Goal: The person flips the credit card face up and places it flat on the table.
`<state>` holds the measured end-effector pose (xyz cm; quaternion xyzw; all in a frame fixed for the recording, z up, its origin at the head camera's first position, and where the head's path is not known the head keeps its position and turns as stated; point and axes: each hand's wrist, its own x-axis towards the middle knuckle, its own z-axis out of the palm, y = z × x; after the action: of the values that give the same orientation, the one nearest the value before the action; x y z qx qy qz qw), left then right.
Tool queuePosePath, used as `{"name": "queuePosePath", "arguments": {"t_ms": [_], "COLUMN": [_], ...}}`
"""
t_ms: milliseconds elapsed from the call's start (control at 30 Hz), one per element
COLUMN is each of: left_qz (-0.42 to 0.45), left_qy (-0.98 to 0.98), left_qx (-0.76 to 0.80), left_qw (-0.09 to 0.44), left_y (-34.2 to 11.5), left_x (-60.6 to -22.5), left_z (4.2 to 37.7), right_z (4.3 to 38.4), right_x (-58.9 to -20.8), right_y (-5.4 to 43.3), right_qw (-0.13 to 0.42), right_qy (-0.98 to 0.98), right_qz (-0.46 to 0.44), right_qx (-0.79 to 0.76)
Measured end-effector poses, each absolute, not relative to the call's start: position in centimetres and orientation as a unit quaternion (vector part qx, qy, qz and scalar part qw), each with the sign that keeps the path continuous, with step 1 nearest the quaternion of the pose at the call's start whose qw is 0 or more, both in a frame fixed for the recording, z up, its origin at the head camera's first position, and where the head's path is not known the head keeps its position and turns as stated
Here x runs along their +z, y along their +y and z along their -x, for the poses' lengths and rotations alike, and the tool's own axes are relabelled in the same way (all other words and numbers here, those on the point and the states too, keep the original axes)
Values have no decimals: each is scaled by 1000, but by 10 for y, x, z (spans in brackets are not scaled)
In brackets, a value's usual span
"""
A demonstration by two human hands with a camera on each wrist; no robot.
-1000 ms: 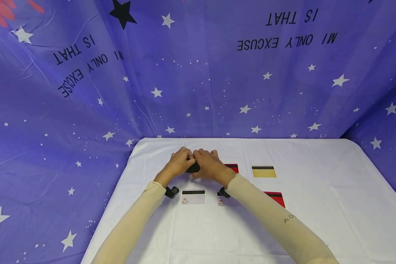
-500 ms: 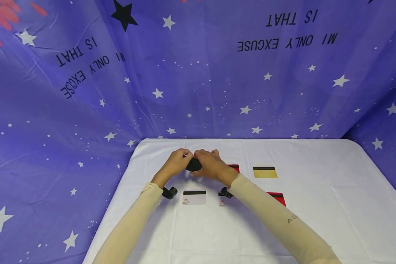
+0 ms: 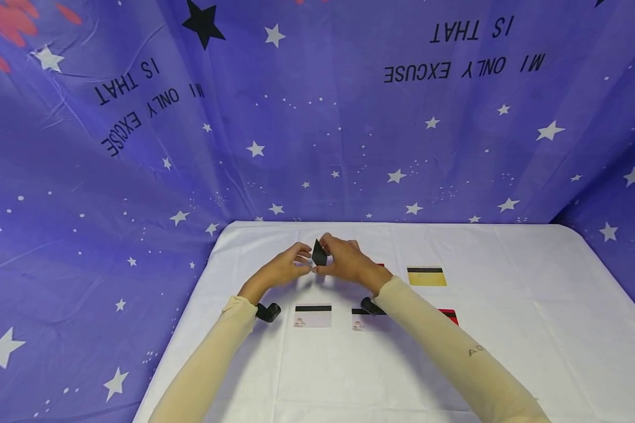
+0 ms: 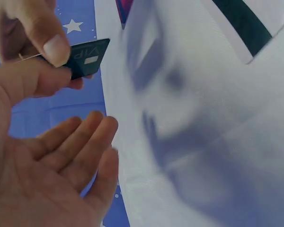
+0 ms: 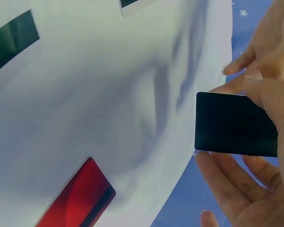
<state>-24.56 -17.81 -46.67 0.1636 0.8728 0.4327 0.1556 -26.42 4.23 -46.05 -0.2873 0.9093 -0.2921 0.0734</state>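
Observation:
A black card is held up over the far left part of the table, tilted on edge in the head view. My right hand pinches it between thumb and fingers. In the left wrist view the card shows "VIP" lettering and a small pale rectangle; its plain dark face is seen in the right wrist view. My left hand is close on the card's left, fingers spread and palm showing. The left thumb overlaps the card's lower edge in the left wrist view.
On the white-covered table lie a white card with a dark stripe, a second white card partly under the right wrist, a gold card, and a red card partly behind the sleeve. Another red card lies near the right hand.
The black card has turned from broad side up to edge-on, and has shifted slightly right with the right hand. The left hand's fingers have opened away from it.

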Motion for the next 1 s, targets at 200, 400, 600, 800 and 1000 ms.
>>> {"name": "queuePosePath", "arguments": {"t_ms": [200,400,600,800,1000], "left_qz": [-196,-207,-218,-205,-187], "left_qy": [856,883,884,896,919], "left_qx": [435,385,381,367,321], "left_qw": [198,174,158,142,133], "left_y": [-179,-181,-186,-189,-190], "left_x": [-468,-469,-471,-472,-470], "left_z": [243,243,243,243,243], "right_z": [265,266,265,263,263], "right_x": [-458,-459,-461,-462,-462], "right_y": [43,41,41,44,47], "right_qw": [80,78,83,73,35], "right_qy": [897,886,886,898,918], "right_qz": [290,296,291,287,288], "right_qx": [-324,-348,-351,-326,-271]}}
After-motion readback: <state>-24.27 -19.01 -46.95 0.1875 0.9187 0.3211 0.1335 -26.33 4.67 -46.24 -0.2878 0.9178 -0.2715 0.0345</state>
